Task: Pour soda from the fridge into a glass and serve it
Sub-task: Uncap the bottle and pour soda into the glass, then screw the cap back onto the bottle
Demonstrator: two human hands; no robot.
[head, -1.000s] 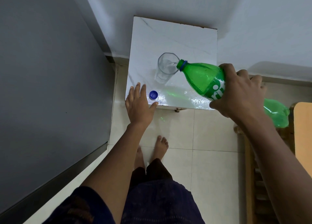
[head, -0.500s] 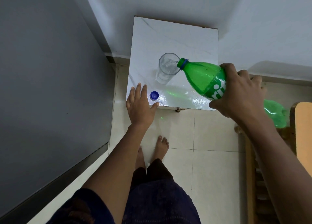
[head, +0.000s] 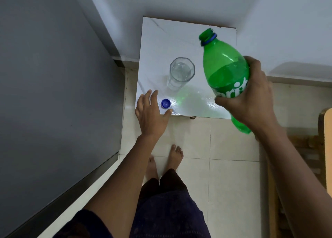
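Note:
A clear glass with soda in it stands on the small white table. My right hand grips a green soda bottle round its label, held above the table to the right of the glass, neck up and uncapped, away from the rim. The blue bottle cap lies on the table near the front edge. My left hand rests flat at the table's front left corner, fingers straight, thumb just beside the cap.
A grey fridge side fills the left. White walls meet behind the table. A wooden chair stands at the right. My bare feet are on the tiled floor below the table's front edge.
The bottle has swung up from its tilted pouring position at the glass rim to nearly upright, right of the glass. My left hand has stayed by the cap.

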